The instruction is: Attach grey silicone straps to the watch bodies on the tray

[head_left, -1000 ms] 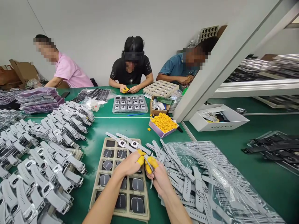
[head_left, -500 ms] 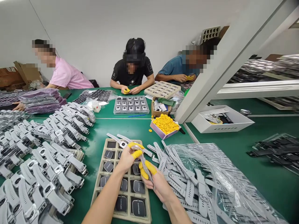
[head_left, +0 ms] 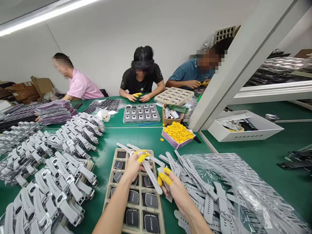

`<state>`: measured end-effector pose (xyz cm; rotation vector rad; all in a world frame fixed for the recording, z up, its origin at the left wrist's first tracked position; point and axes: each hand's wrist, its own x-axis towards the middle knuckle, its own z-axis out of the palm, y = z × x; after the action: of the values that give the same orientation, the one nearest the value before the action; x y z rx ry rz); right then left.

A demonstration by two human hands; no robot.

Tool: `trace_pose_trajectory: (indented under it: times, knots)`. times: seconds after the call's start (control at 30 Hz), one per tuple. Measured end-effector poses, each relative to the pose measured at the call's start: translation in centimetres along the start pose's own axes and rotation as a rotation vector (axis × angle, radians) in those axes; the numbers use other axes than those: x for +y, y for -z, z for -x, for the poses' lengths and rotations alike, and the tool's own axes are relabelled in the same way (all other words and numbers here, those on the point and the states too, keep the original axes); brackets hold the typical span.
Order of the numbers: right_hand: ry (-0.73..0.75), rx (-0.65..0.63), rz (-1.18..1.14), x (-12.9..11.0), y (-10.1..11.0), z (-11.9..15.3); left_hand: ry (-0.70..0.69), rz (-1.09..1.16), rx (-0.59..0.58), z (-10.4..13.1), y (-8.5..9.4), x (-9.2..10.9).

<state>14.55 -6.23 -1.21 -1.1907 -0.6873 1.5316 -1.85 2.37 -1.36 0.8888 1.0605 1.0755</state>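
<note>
Yellow finger cots cover several fingertips of both hands. My left hand (head_left: 133, 167) is closed on a grey watch strap (head_left: 152, 177), whose perforated end points down and to the right. Its fingers hide whatever is at the strap's upper end. Beside it, my right hand (head_left: 176, 188) pinches another grey strap piece (head_left: 163, 179) between thumb and fingers. Below both lies a beige compartment tray (head_left: 139, 208) with dark square watch screens (head_left: 151, 200) in its cells. At the tray's far edge rests a watch with grey straps (head_left: 124, 148).
Rows of grey-strapped watches (head_left: 58, 188) fill the left side. Loose grey straps (head_left: 208, 208) and a plastic bag of straps (head_left: 246, 175) lie right. Ahead are a box of yellow finger cots (head_left: 179, 132), a clear watch tray (head_left: 141, 113) and a slanted white post (head_left: 234, 71). Three people sit opposite.
My hands have moved apart; they were together at one strap. The right hand now holds a separate strap piece to the right of the left hand's strap. The camera view has shifted slightly.
</note>
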Motion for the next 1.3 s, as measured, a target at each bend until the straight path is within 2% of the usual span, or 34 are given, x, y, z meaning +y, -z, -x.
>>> trace_pose_trajectory:
  times: [0.07,0.13,0.2,0.33,0.43,0.63,0.77,0.83,0.97,1.03,1.2,1.3]
  knots:
    - [0.007,-0.008,-0.027,0.4,-0.5,0.0,-0.074,-0.242,-0.236,0.8,-1.0,-0.9]
    - [-0.006,-0.021,-0.048,0.5,-0.8,0.0,-0.274,-0.490,-0.366,1.3,-1.6,-1.5]
    - [-0.027,-0.039,-0.034,0.5,-0.7,-0.1,-0.432,-0.647,-0.435,1.6,-1.7,-1.6]
    - [-0.121,-0.142,0.006,0.5,0.2,-0.3,-0.503,-0.706,-0.526,1.5,-0.9,-1.3]
    - [-0.141,-0.160,-0.035,0.5,0.6,-0.4,-0.485,-0.707,-0.543,1.4,-0.7,-1.2]
    - [-0.036,-0.002,-0.060,0.7,-0.2,-0.1,-0.428,-0.711,-0.515,1.5,-0.9,-0.9]
    - [-0.080,-0.005,-0.135,1.3,-0.2,-0.3,-0.409,-0.692,-0.537,1.5,-0.9,-0.8]
    - [-0.107,-0.024,-0.175,1.6,0.1,-0.7,-0.347,-0.598,-0.492,1.5,-0.8,-0.8]
    - [-0.110,-0.031,-0.206,2.0,0.0,-0.9,-0.157,-0.393,-0.325,1.2,-0.2,-0.9]
    - [-0.082,-0.030,-0.190,1.9,-0.3,-0.6,-0.190,-0.436,-0.330,1.1,0.0,-1.0]
    - [-0.085,-0.069,-0.149,1.5,-0.8,-0.1,-0.394,-0.641,-0.549,1.3,-0.4,-1.5]
    - [-0.082,-0.065,-0.175,1.3,-0.5,-0.5,-0.385,-0.640,-0.537,1.5,-0.8,-1.5]
